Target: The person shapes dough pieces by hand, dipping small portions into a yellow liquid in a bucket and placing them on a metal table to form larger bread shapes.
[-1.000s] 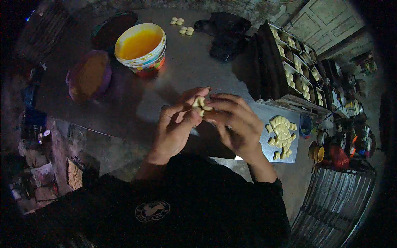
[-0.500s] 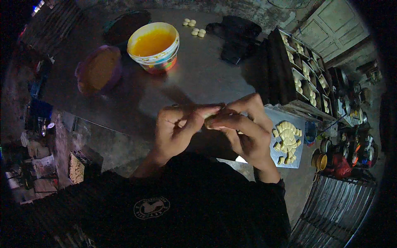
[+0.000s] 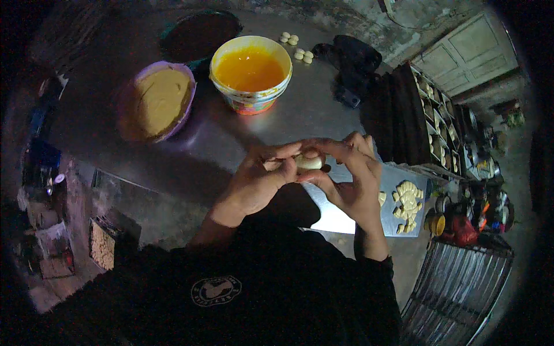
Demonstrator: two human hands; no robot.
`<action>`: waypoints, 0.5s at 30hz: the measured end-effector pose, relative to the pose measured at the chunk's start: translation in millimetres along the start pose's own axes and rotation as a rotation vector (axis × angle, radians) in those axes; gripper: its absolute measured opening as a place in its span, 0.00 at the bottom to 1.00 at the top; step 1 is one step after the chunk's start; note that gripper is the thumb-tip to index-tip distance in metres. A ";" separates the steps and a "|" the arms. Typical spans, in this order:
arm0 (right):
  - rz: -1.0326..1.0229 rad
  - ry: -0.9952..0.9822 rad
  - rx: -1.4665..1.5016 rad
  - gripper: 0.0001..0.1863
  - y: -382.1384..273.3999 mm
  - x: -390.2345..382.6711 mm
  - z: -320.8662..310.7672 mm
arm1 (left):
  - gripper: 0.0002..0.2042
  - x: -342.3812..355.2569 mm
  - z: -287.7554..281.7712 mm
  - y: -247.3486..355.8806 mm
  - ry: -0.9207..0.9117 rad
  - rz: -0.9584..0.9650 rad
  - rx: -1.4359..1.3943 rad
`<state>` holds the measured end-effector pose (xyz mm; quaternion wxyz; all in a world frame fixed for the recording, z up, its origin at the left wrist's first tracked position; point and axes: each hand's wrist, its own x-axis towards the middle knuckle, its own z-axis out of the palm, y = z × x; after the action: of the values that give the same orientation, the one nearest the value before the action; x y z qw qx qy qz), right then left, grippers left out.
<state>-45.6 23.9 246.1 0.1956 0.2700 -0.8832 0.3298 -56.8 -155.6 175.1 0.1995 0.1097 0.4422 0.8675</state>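
Note:
Above the table's near edge, a small pale piece of dough (image 3: 309, 162) sits between the fingertips of both my hands. My left hand (image 3: 258, 180) pinches its left end with thumb and fingers. From the other side my right hand (image 3: 353, 176) curls over it, fingers above and thumb below. The fingers partly cover the dough. To the right of my right hand, a heap of cut dough pieces (image 3: 408, 199) lies on a shiny metal sheet (image 3: 388, 176).
Beyond my hands stand a bucket (image 3: 280, 86) of orange-yellow filling, a purple basin (image 3: 188, 112) of tan paste and a dark basin (image 3: 199, 37). Dough balls (image 3: 303, 56) sit in clusters near a black bundle (image 3: 353, 55). Stacked trays (image 3: 424, 124) of dough rise at the right.
My hands have shifted slightly and the fingers have opened out around the dough, so more of it shows. The view has turned, bringing the bucket and basin nearer and brighter.

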 end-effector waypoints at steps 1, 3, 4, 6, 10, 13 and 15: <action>0.034 0.023 -0.008 0.23 -0.4 2.6 6.8 | 0.18 -0.3 -3.8 -3.8 -0.100 0.094 -0.117; 0.033 0.076 0.036 0.24 12.7 -3.3 28.3 | 0.18 11.7 -21.5 -10.0 -0.043 -0.051 -0.141; 0.194 0.078 0.246 0.24 17.2 -9.0 43.2 | 0.19 18.0 -28.5 -13.0 -0.017 -0.128 -0.150; 0.531 0.123 0.666 0.25 20.0 -21.7 68.2 | 0.17 25.3 -38.2 -23.2 0.052 -0.161 0.123; 0.976 0.043 0.949 0.21 36.3 -54.3 99.0 | 0.15 23.4 -81.7 -79.1 0.034 -0.036 0.501; 1.005 0.025 0.319 0.17 81.4 -132.0 133.0 | 0.15 31.7 -139.7 -162.6 0.030 0.077 0.639; 0.966 0.025 0.106 0.14 94.8 -164.9 150.0 | 0.15 29.4 -157.4 -185.4 -0.002 0.046 0.692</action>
<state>0.1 38.4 8.7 0.0168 -0.1652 -0.8870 0.4309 -94.7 -158.3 -66.9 0.1314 0.1818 0.7075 0.6702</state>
